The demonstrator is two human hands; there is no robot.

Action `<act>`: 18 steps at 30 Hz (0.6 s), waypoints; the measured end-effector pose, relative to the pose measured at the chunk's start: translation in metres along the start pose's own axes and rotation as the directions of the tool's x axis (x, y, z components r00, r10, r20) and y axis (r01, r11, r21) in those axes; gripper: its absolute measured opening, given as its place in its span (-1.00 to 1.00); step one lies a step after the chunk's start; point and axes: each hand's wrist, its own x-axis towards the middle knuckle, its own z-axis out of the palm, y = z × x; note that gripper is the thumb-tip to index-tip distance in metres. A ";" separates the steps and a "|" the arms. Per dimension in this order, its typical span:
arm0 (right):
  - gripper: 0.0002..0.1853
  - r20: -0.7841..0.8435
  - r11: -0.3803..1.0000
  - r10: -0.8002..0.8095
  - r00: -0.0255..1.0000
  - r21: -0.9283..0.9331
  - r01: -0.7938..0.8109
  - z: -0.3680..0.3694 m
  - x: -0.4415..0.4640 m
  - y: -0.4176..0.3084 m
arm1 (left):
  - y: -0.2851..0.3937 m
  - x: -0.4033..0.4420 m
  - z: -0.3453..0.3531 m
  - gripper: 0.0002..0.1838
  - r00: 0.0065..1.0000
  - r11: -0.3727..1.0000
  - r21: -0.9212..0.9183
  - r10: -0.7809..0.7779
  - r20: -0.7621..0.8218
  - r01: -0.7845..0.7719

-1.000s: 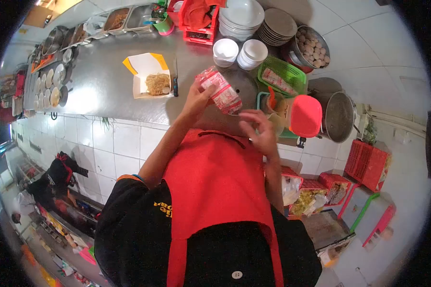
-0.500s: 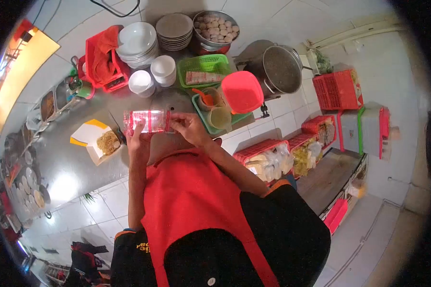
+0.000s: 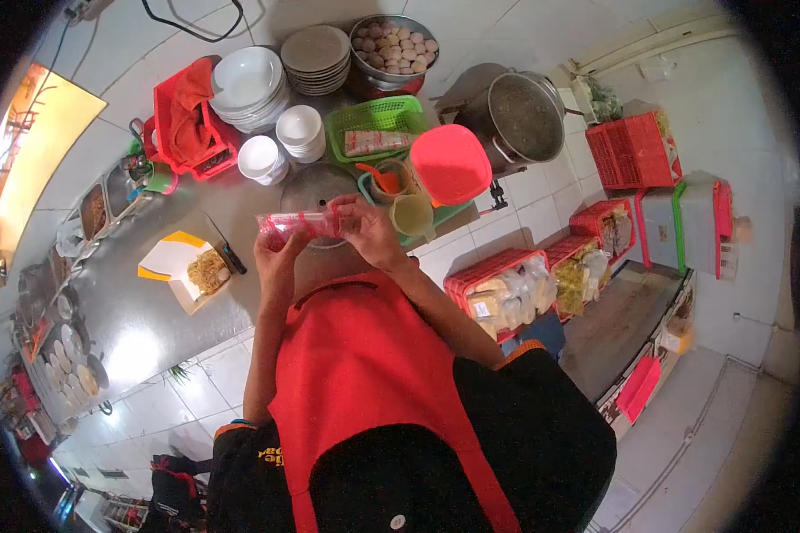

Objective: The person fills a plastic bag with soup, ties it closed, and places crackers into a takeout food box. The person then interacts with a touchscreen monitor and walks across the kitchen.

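Both hands hold a clear plastic packet with red print (image 3: 300, 224), stretched level above the steel counter. My left hand (image 3: 279, 250) is closed on its left end, with the thumb at the lower edge. My right hand (image 3: 369, 233) pinches the right end between thumb and fingers. What is inside the packet cannot be made out. Left of it, an open paper takeaway box (image 3: 157, 263) holds noodles (image 3: 208, 272). A knife with a dark handle (image 3: 232, 258) lies beside the box. A round metal lid (image 3: 307, 185) lies just behind the packet.
White bowls (image 3: 260, 157), plates (image 3: 316, 51) and a red basket (image 3: 173, 120) stand at the back. A green basket (image 3: 338, 133) holds another printed packet. Jugs (image 3: 412, 218), a red lid (image 3: 451, 164) and a large pot (image 3: 526, 120) are to the right. Red crates (image 3: 458, 282) sit lower right.
The packet has turned and looks narrower than before. Both hands sit further right in view, and the whole scene has shifted slightly with the head. Each hand still grips its end.
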 end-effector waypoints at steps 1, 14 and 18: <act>-0.71 -0.007 1.000 -0.001 1.000 0.000 0.001 -0.001 -0.001 -0.004 | -0.004 0.002 -0.001 -0.76 1.000 1.000 0.018 0.025 0.009 -0.026; -0.72 -0.025 0.867 0.018 1.000 -0.497 -0.028 -0.020 -0.008 -0.029 | -0.018 0.004 0.025 -0.40 0.974 0.971 0.088 0.215 0.077 -0.221; -0.80 -0.130 0.856 0.031 0.991 -0.509 -0.094 -0.016 -0.011 -0.038 | 0.014 -0.003 0.043 -0.27 0.874 0.739 0.467 0.431 0.225 -0.485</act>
